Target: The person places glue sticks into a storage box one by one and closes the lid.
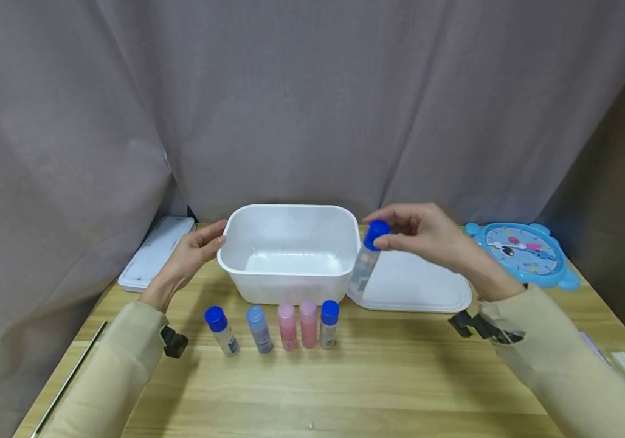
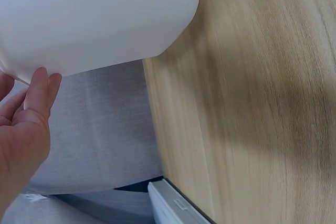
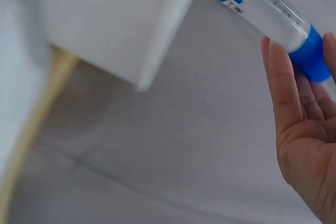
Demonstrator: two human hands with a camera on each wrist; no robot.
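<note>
Bottle (image 1: 365, 269) held by its cap (image 1: 377, 229)

The right hand (image 1: 427, 234) pinches the blue cap, the bottle tilted by the tub's (image 1: 290, 289) right end. I'd guess it light, stiff, slick-walled; the cap suits gripping. The left hand (image 1: 189, 257), fingers extended, touches the tub's left side.

No text is legible; the clear, blue-capped cylindrical plastic bottle (image 3: 272, 17), upper right in right-wrist view, bears blurred print (image 3: 285, 4).
</note>
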